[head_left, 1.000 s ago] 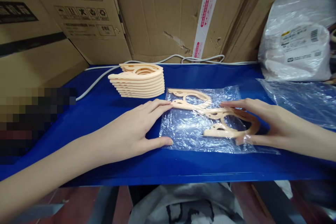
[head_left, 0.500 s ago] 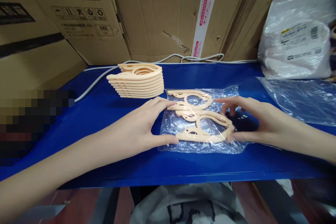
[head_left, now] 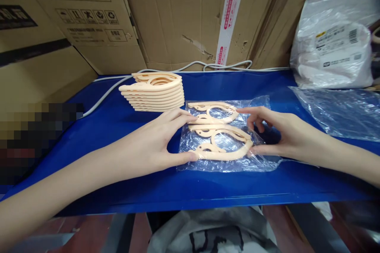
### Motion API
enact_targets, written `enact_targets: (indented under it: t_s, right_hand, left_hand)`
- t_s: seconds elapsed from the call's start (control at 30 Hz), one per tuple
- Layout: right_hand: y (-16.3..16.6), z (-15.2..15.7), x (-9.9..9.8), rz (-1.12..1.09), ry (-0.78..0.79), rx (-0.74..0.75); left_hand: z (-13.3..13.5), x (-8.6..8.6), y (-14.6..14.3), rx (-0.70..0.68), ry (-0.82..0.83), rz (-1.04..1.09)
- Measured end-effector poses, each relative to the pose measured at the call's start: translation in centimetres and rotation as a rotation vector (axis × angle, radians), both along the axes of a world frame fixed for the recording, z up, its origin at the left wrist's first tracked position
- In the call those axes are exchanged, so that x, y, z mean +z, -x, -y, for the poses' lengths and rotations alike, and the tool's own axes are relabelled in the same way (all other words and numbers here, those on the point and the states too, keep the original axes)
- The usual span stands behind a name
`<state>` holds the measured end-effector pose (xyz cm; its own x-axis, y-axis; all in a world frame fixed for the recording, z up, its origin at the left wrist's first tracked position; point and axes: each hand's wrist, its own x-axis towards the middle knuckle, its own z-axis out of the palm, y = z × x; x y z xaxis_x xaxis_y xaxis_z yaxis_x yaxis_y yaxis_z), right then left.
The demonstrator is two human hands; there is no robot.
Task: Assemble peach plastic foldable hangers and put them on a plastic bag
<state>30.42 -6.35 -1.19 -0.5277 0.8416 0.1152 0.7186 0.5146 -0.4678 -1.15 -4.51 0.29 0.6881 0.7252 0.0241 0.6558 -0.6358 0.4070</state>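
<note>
Two beige folding hangers lie flat in a clear plastic bag, the far hanger (head_left: pixel 231 118) just beyond the near hanger (head_left: pixel 225 155). My left hand (head_left: pixel 157 138) is open at the left side of the clear bag (head_left: pixel 208 167). Its thumb touches the left end of the near hanger, and its fingertips rest by the far one. On the other side, my right hand (head_left: pixel 276 130) spreads its thumb and index finger. That thumb meets the near hanger's curved end; the index fingertip reaches the far hanger's right end. Its other fingers curl loosely underneath.
A stack of beige folding hangers (head_left: pixel 154 95) stands at the back left of the blue table (head_left: pixel 133 189). Cardboard boxes (head_left: pixel 178 19) wall the back and left. A white cable (head_left: pixel 103 97) runs along the back. At right are a white plastic package (head_left: pixel 329 55) and clear plastic film (head_left: pixel 335 112).
The near hanger has slid left within the bag, so its left end lines up more closely with the far one. My right thumb and index finger have moved left along with it.
</note>
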Motion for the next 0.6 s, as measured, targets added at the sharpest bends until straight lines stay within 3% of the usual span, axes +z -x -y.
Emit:
enact_targets:
  t_s: [0.33, 0.47, 0.6]
  right_hand:
    - [-0.60, 0.53, -0.27, 0.015, -0.156, -0.141]
    - [-0.70, 0.17, -0.75, 0.040, -0.250, -0.003]
    - [-0.63, -0.19, -0.97, 0.093, -0.174, 0.116]
  left_hand:
    - [-0.15, 0.31, 0.31, 0.013, 0.001, -0.053]
    - [-0.02, 0.57, 0.18, 0.021, -0.009, -0.098]
    - [0.01, 0.51, 0.19, 0.013, -0.025, -0.097]
